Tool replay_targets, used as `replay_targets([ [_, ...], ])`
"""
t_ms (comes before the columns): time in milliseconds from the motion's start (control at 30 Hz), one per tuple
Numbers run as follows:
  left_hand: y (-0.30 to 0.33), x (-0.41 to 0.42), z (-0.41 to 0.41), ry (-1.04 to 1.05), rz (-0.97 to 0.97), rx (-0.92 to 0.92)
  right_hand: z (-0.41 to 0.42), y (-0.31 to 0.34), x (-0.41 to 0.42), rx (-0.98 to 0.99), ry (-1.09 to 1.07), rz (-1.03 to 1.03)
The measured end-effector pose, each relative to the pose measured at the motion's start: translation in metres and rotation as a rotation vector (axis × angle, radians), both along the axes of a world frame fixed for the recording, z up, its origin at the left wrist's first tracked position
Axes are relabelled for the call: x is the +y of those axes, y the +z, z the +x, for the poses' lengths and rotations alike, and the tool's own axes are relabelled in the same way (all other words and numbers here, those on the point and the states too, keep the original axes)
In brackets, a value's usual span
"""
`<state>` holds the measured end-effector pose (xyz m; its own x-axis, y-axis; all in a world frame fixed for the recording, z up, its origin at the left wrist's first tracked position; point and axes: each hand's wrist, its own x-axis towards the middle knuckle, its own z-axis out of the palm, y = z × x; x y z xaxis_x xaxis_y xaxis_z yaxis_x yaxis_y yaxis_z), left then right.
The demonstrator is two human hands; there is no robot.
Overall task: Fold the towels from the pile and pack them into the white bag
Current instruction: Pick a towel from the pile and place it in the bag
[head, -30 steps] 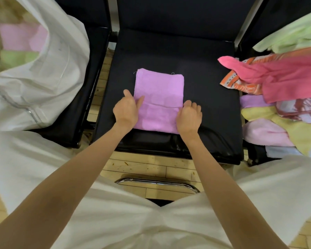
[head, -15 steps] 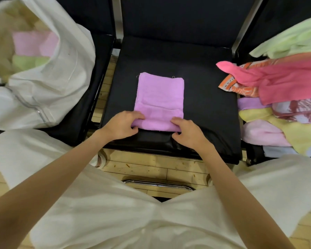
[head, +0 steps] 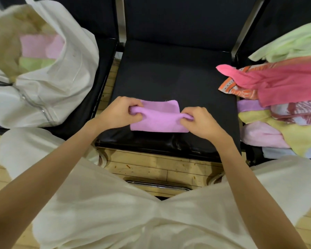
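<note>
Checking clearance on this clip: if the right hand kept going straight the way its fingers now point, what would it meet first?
The right hand points leftward along the purple towel, so it would probably meet the left hand pinching the other end. Depth looks level, though unclear.

Towel pile (head: 285, 105) cropped right; bag contents (head: 38, 51) blurred.

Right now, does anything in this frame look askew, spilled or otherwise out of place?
Nothing serious. The pink towel and orange-patterned cloth spill from the unfolded towel pile onto the black middle seat. Both hands hold the folded lilac towel evenly.
</note>
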<state>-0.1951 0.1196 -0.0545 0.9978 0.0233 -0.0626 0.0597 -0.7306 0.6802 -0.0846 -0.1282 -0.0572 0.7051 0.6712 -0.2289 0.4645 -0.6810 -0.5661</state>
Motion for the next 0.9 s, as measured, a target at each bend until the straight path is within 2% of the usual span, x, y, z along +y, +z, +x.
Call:
replay_targets([
  [133, -0.009, 0.002, 0.017, 0.246, -0.094, -0.024, 0.013, 0.001, 0.013, 0.006, -0.122, 0.093],
  [267, -0.032, 0.003, 0.037, 0.505, -0.093, 0.001, 0.03, -0.019, 0.036, 0.008, -0.197, 0.117],
  [367, -0.05, 0.002, 0.047, 0.623, -0.115, 0.009, 0.044, -0.037, 0.053, -0.013, -0.249, 0.093],
  [600, -0.067, -0.009, 0.047, 0.698, 0.046, 0.02, 0.05, -0.069, 0.064, -0.013, -0.395, -0.04],
  [733, -0.068, -0.012, 0.041, 0.756, 0.016, 0.201, 0.038, -0.082, 0.062, -0.04, -0.446, -0.203],
  [900, -0.07, -0.023, 0.045, 0.72, 0.211, 0.395, 0.027, -0.082, 0.069, 0.067, -0.513, -0.24],
])
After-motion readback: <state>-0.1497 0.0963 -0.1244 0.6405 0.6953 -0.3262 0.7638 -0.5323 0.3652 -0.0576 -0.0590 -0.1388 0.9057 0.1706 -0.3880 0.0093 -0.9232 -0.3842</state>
